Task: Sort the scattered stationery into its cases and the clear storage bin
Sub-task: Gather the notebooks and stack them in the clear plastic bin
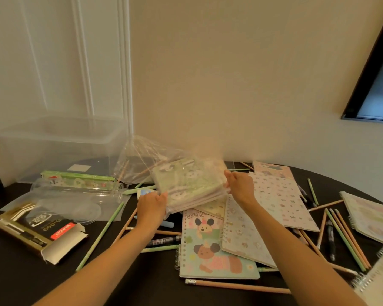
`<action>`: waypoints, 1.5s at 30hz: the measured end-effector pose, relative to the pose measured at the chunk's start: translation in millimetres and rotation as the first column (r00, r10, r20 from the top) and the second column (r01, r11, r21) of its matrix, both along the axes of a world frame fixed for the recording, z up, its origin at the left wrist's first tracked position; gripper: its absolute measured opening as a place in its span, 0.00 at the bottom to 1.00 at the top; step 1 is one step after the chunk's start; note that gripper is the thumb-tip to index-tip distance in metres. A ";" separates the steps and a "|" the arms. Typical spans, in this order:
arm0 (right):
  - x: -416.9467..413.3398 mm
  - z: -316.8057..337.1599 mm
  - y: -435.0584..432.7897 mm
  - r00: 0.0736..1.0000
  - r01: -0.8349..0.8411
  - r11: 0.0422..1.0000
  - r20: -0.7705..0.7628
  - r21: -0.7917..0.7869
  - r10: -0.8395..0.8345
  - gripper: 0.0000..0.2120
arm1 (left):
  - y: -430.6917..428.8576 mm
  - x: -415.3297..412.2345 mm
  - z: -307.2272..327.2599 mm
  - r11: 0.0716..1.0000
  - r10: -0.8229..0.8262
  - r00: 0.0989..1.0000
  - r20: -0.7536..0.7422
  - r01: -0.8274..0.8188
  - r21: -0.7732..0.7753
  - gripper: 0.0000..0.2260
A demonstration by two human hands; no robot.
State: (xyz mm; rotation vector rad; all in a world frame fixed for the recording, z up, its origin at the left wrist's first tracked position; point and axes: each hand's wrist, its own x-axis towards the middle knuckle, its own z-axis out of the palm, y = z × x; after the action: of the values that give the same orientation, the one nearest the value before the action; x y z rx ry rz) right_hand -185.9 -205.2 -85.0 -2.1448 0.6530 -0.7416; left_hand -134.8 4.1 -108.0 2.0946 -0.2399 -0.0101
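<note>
Both hands are clamped on a stack of small notebooks in a clear plastic wrapper [189, 186], held just above the middle of the dark table [13, 283]. The left hand [152, 206] grips the stack's near left corner, thumb on top; the right hand [241, 187] pinches the right edge. The stack is tilted, its far side higher, and the loose plastic is blurred above it.

Under and in front of the stack lie flat notebooks: a pale blue one with 2 cartoon dogs [210, 246], a cream one with small prints [244, 237] overlapping its right side, and a wider patterned one [279, 199] beyond that. 2 spiral-bound notebooks [372, 217] sit at the table's right edge.

Pencils are scattered all around: a green one [100, 237] angled near the left forearm, a tan one with an eraser [237, 286] along the near edge, a bundle of green and tan ones [347, 239] to the right, beside a black pen [331, 241].

To the left, a crumpled clear bag [139, 160] sits just behind the stack, next to the clear storage bin [53, 146] against the wall. In front of the bin lie a green patterned box [77, 176], a clear tube case [75, 191] on its side, and an open black and gold pen box [38, 230].
</note>
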 end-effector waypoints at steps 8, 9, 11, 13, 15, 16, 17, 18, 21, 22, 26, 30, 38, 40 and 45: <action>17.3 4.0 -2.4 0.996 0.078 0.996 -0.039 0.032 -0.076 0.17 | -14.9 23.9 6.1 0.876 -0.156 0.846 -0.510 -0.120 -0.467 0.23; 18.9 5.0 -2.6 0.996 0.086 0.994 -0.034 0.063 -0.084 0.15 | -15.2 26.4 9.2 0.878 -0.155 0.828 -0.538 -0.133 -0.459 0.24; 22.1 6.3 -2.5 0.994 0.106 0.985 -0.030 0.135 -0.103 0.13 | -15.6 27.0 16.5 0.884 -0.198 0.786 -0.586 -0.115 -0.453 0.20; 25.5 6.4 -3.4 0.989 0.150 0.969 -0.042 0.198 -0.144 0.12 | -16.4 20.8 23.7 0.859 -0.291 0.744 -0.601 -0.074 -0.507 0.13; 26.7 7.4 -5.1 0.976 0.216 0.941 -0.068 0.260 -0.206 0.09 | -17.4 15.8 26.6 0.827 -0.330 0.724 -0.606 -0.088 -0.556 0.08; 26.2 8.6 -5.4 0.973 0.230 0.925 -0.081 0.303 -0.215 0.07 | -18.2 15.9 26.4 0.816 -0.328 0.728 -0.602 -0.102 -0.568 0.07; 25.8 9.7 -5.4 0.974 0.228 0.909 -0.083 0.348 -0.212 0.05 | -18.6 16.0 26.7 0.804 -0.328 0.733 -0.595 -0.114 -0.584 0.07; 24.2 12.3 -3.7 0.977 0.212 0.899 -0.081 0.383 -0.196 0.03 | -18.6 17.2 26.8 0.792 -0.332 0.739 -0.586 -0.119 -0.599 0.07; 20.1 15.0 -1.0 0.995 0.096 0.919 0.001 0.382 -0.105 0.11 | -19.0 22.3 26.5 0.779 -0.335 0.742 -0.580 -0.128 -0.614 0.08; 18.2 16.3 0.7 0.998 0.051 0.926 0.023 0.375 -0.064 0.11 | -19.0 24.8 26.5 0.776 -0.337 0.740 -0.582 -0.132 -0.617 0.08; 15.1 11.5 5.4 0.997 0.055 0.877 0.021 0.477 -0.074 0.08 | -18.3 31.7 25.4 0.757 -0.343 0.730 -0.592 -0.158 -0.634 0.11; 10.7 1.9 17.9 0.978 0.126 0.866 0.088 0.484 -0.191 0.12 | -15.5 32.1 27.4 0.728 -0.377 0.711 -0.594 -0.170 -0.664 0.11; 27.7 -12.4 53.2 0.947 -0.010 0.600 0.200 0.800 -0.251 0.32 | -13.8 24.5 25.8 0.752 -0.406 0.716 -0.568 -0.092 -0.653 0.11; 31.9 -7.8 55.0 0.941 0.009 0.542 0.176 0.840 -0.289 0.34 | -11.6 20.5 26.6 0.778 -0.421 0.708 -0.567 -0.040 -0.627 0.12; 24.4 6.9 54.8 0.912 0.015 0.450 0.172 0.893 -0.371 0.29 | -6.5 10.9 38.7 0.827 -0.441 0.731 -0.521 0.105 -0.553 0.18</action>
State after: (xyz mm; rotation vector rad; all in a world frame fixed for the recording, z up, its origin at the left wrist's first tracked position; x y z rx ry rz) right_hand -161.5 -150.4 -78.0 -0.9272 0.8557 -0.6577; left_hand -124.0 -2.4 -69.2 1.4141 -0.1263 -0.7648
